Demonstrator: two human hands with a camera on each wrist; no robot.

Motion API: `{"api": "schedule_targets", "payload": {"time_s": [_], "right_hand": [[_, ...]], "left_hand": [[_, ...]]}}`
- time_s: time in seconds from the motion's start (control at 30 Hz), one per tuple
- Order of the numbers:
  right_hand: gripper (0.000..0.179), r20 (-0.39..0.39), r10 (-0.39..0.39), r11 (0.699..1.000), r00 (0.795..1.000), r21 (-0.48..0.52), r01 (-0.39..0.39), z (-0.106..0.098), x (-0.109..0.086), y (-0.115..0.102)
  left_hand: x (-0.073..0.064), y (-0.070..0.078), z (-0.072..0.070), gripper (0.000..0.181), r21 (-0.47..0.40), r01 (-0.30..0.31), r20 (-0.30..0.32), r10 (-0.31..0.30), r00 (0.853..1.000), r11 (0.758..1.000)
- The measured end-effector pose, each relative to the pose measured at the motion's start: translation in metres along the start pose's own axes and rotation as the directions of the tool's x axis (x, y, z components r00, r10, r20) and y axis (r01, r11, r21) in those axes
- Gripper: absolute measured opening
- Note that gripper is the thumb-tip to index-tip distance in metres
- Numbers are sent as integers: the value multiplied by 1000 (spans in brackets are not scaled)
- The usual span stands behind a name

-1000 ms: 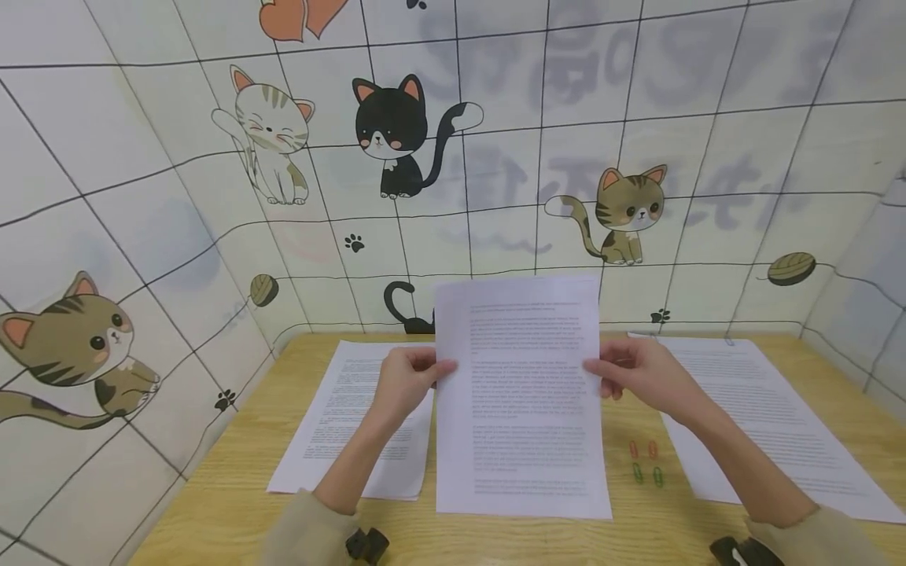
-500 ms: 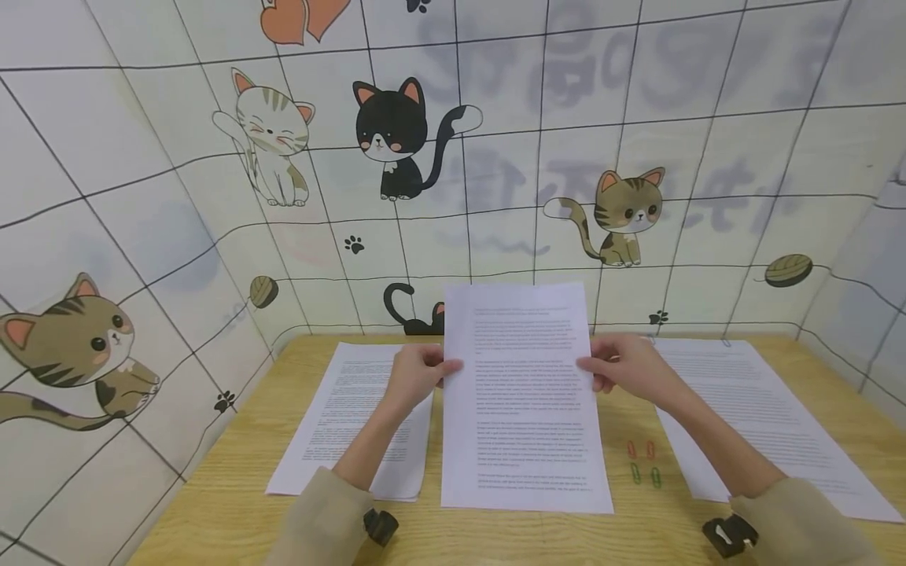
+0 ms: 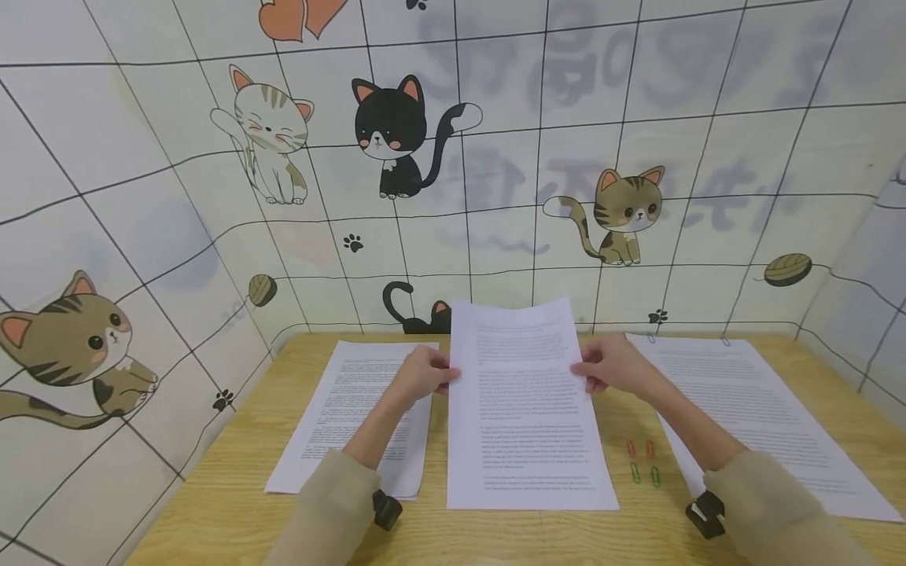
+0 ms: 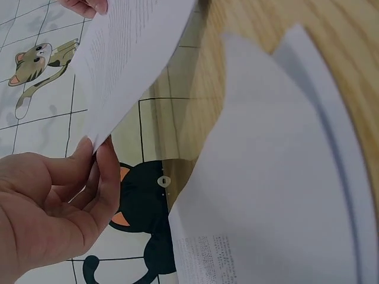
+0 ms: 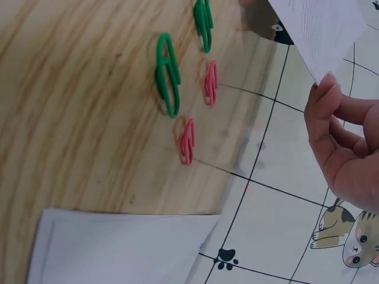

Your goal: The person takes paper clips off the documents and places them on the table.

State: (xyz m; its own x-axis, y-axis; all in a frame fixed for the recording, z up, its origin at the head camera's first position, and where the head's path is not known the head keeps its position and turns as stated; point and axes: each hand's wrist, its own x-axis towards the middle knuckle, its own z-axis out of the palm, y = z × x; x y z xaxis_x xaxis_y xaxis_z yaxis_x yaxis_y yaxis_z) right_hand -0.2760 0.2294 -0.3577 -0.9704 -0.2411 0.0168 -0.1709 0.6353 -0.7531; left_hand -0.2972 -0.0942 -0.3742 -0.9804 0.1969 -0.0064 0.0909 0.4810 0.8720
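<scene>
Both hands hold up a white printed sheet of paper [image 3: 527,424] in the middle of the head view, its top edge dipping between the corners. My left hand [image 3: 423,373] pinches the left edge between thumb and fingers; the left wrist view shows the same pinch on the paper [image 4: 133,41]. On the opposite edge, my right hand [image 3: 614,365] pinches at about the same height. The right wrist view has that hand [image 5: 349,142] gripping the paper's edge at upper right. Two green paper clips [image 3: 635,472] and two pink paper clips [image 3: 631,449] lie right of the sheet.
A stack of printed pages [image 3: 354,417] lies on the wooden table [image 3: 212,472] at left, its edges curling in the left wrist view. More printed pages [image 3: 771,424] lie at right, with clips [image 3: 725,341] along their far edge. A cat-patterned wall covering [image 3: 510,236] stands behind.
The sheet's top edge has dropped and now sags in the middle. Both hands have come a little closer together, and the forearms have moved inward.
</scene>
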Motion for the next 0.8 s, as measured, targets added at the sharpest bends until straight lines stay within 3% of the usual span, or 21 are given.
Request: {"api": "schedule_targets", "payload": {"time_s": [0.37, 0.8], "right_hand": [[11, 61, 86, 996, 994, 27, -87, 8, 16, 13], [8, 125, 192, 981, 973, 8, -195, 16, 25, 14]], "left_hand": [[10, -9, 1, 8, 0, 43, -31, -43, 999, 999], [23, -14, 8, 12, 62, 163, -39, -160, 986, 985]]}}
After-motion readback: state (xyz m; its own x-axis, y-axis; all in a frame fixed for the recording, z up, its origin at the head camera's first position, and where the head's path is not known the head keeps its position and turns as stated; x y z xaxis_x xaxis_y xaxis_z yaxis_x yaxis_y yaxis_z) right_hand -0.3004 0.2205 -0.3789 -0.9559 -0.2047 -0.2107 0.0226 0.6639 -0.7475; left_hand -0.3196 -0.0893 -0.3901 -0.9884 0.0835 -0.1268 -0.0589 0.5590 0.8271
